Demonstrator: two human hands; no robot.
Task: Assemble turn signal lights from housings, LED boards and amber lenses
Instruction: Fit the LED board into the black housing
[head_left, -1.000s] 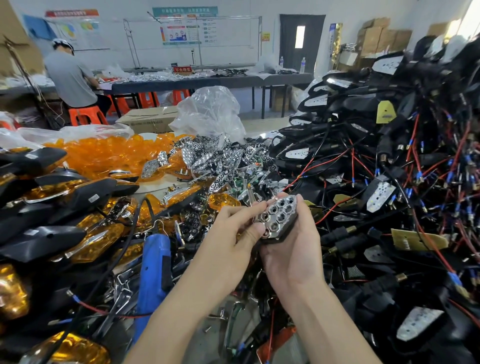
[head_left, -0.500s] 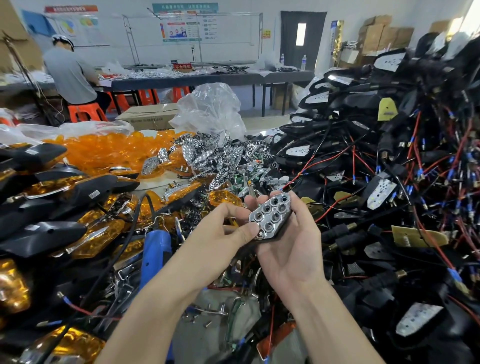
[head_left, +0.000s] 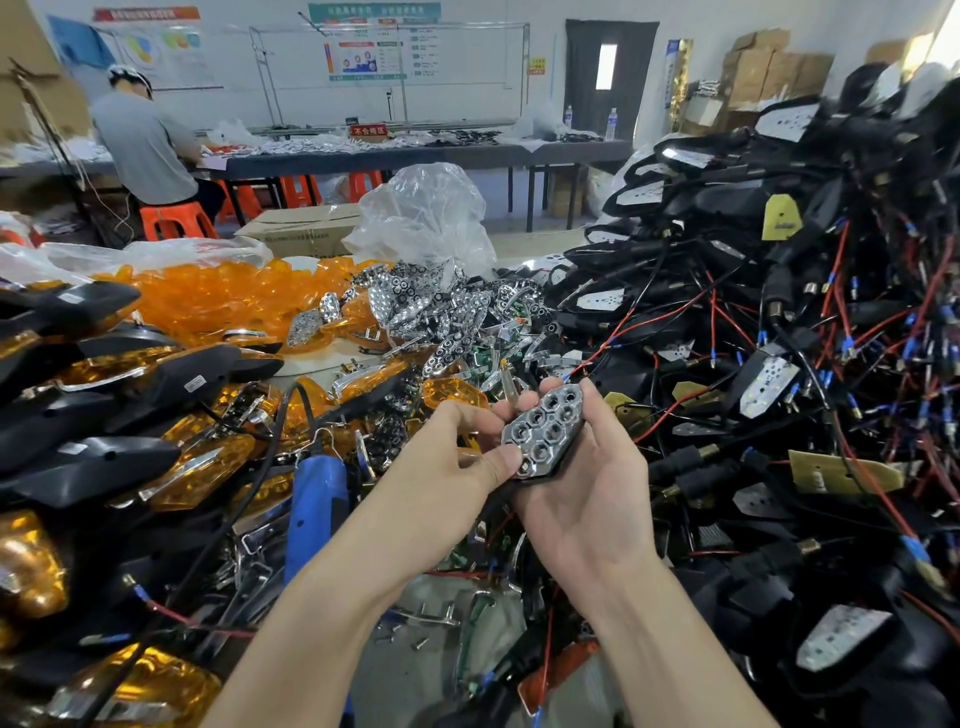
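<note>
**Reflector seated, lens not yet fitted**

The right hand (head_left: 587, 499) lies palm up and cradles a black housing (head_left: 540, 477). A chrome honeycomb reflector (head_left: 545, 431) sits on top of the housing. The right fingers rise behind the part and the thumb lies along its right edge, so this hand is closed around it. The left hand (head_left: 441, 467) pinches the near end, with its thumb (head_left: 506, 460) pressed on the reflector's face and its fingers curled behind. Whether an LED board lies beneath the reflector is hidden. This unit appears about midway through assembly, since no lens covers the cells. Loose lenses (head_left: 218, 301) are heaped well to the left. Finished lights (head_left: 156, 379) are stacked at near left. Wired housings (head_left: 779, 312) are piled at right, so much of the work appears to remain.
</note>
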